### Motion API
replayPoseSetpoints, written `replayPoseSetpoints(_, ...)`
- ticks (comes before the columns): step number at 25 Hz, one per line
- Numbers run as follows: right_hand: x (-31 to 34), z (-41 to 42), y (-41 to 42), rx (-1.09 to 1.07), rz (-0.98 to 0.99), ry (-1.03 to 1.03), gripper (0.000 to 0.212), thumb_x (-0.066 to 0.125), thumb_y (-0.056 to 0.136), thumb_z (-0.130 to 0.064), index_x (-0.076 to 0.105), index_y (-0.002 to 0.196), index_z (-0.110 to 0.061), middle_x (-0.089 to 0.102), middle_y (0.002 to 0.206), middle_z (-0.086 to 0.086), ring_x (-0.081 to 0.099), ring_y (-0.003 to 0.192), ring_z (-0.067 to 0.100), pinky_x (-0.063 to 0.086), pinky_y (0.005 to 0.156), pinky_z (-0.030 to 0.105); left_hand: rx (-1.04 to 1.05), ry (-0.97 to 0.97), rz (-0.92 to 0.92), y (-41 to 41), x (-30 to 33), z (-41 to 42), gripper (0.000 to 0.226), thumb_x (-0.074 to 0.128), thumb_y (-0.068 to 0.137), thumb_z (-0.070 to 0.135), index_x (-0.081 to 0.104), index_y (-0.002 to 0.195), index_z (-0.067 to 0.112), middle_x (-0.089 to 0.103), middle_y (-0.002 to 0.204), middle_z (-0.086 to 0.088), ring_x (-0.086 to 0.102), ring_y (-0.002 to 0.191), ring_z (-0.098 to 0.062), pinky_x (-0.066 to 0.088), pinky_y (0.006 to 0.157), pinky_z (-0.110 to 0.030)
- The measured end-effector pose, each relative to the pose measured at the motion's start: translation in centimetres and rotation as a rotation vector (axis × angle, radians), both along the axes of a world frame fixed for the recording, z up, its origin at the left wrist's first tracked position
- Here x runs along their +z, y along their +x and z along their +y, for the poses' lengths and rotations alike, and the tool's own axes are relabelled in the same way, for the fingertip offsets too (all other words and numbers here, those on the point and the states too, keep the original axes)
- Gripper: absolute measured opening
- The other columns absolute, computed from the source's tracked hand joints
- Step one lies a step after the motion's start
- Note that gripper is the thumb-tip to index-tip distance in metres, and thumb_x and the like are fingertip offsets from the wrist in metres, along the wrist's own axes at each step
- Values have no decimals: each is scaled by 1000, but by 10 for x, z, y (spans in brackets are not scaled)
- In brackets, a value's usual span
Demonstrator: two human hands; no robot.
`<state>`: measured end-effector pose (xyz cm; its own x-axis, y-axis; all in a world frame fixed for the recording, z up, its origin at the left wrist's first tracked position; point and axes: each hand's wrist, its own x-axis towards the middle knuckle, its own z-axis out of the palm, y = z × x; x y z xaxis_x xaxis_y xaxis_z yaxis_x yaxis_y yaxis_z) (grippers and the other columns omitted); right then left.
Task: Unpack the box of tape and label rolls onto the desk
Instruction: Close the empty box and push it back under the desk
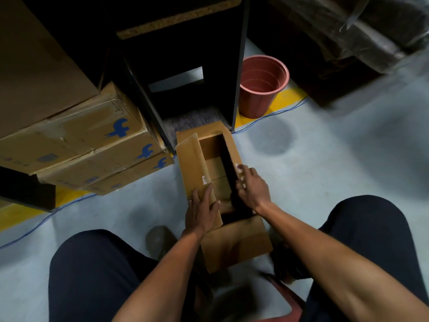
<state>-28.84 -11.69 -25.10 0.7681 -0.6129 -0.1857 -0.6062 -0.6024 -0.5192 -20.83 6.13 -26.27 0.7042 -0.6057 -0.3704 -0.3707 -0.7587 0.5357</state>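
A long brown cardboard box (234, 242) stands open on the pale floor between my knees. Its inside shows bare cardboard and a dark shadowed strip; no rolls are visible in it. My left hand (201, 210) lies flat on the box's left flap (192, 159) and presses it outward. My right hand (251, 188) grips the right wall of the box at its top edge, fingers curled over it. The near flap hangs toward me.
A stack of brown cartons (76, 145) with blue logos sits at the left. A dark desk frame (240, 66) rises behind the box, with a pink bucket (262, 87) to its right. A blue cable (39, 224) runs along the yellow floor line. Wrapped dark bundles (348, 31) lie at far right.
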Motion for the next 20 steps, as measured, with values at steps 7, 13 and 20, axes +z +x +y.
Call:
replayPoseSetpoints(7, -49, 16, -10, 414, 346, 0, 66, 57, 94, -29, 32, 153, -17, 17, 163, 12, 22, 148, 34, 31, 117, 37, -369, 383, 100, 0, -20, 12, 104, 71, 79, 50, 2, 157, 38, -23, 164, -1, -8, 151, -35, 17, 119, -53)
replayPoseSetpoints(13, -61, 10, -16, 642, 524, -78, 70, 56, 96, -27, 22, 157, -20, -2, 166, 9, 1, 153, 32, 25, 121, 40, -634, 380, -457, -8, -46, 48, 88, 62, 93, 24, 3, 159, 27, -3, 164, -20, 16, 150, -40, 39, 110, -49)
replayPoseSetpoints(20, -42, -5, -34, 202, 316, 93, 66, 69, 85, -27, 42, 144, -26, 28, 154, 13, 35, 136, 37, 46, 105, 47, -735, 361, -259, 0, -43, 60, 116, 65, 78, 62, -13, 156, 29, -23, 162, -12, -13, 151, -34, 15, 121, -48)
